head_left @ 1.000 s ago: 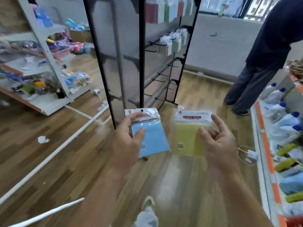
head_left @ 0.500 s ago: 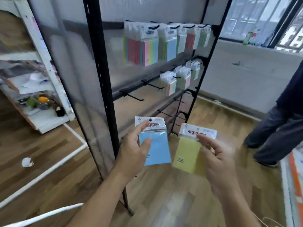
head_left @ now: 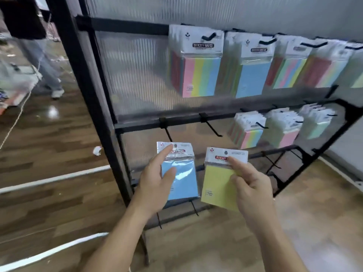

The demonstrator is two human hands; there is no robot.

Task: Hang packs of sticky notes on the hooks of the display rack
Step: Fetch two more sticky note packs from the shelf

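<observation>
Blue pack: head view, the only one I have. My left hand pinches it, thumb on the glossy face and index finger up on the header card. It is in front of the display rack, towards the lower left corner.
Yellow pack: my right hand pinches it at the header's lower edge, just beside the blue one.
Handling: I judge both packs light, with a stiff note block, a slippery film sleeve and a thin, bendable header.
Hold: I would grip the block's upper sides and keep the hang hole uncovered.
Bare hooks: two at the left end of the middle rail, just above the packs.
</observation>
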